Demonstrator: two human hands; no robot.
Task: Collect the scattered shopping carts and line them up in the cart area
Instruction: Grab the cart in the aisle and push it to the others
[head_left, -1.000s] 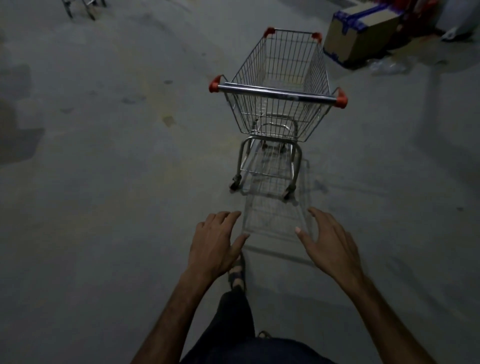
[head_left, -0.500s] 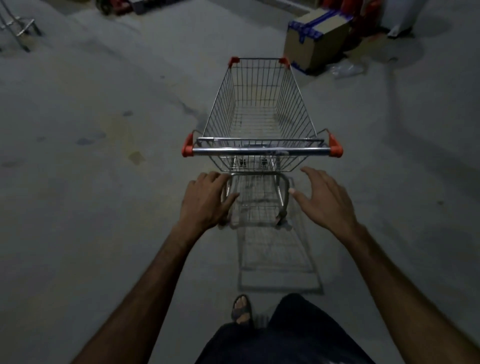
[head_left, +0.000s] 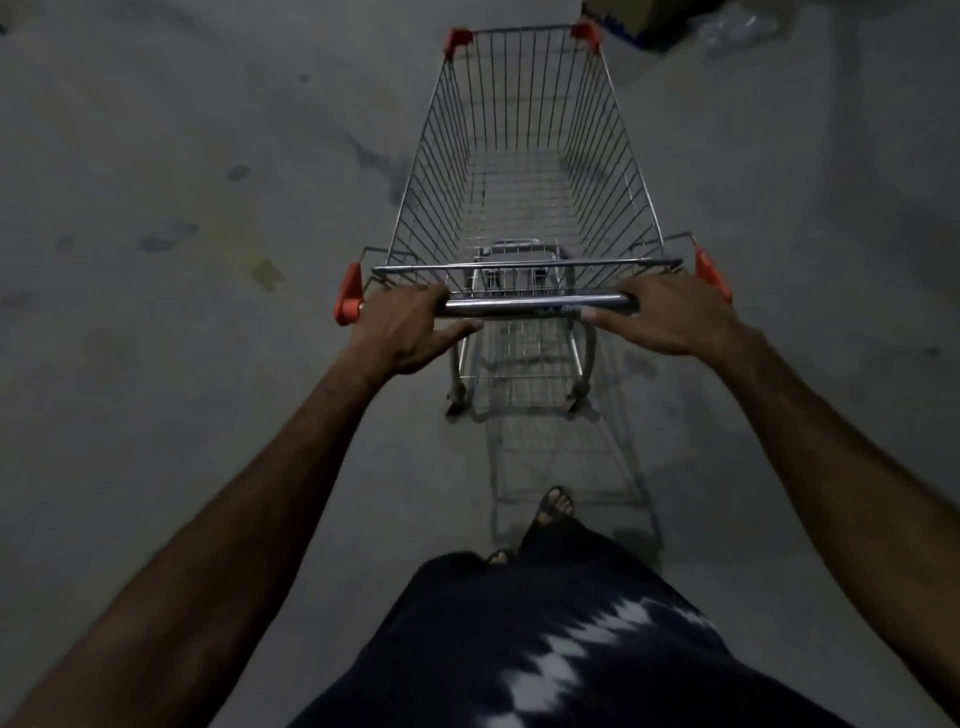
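Gripping the shopping cart (head_left: 524, 171)'s chrome handle bar (head_left: 535, 305), the left hand (head_left: 402, 330) clasps its nine o'clock end, the right hand (head_left: 670, 312) its three o'clock end, on the concrete floor (head_left: 182, 208).

Cart (head_left: 524, 171) ahead; box (head_left: 628, 15) beyond, right; foot (head_left: 555, 506) behind.

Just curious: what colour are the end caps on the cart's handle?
Orange-red end caps, clearest in the head view, on the shopping cart.
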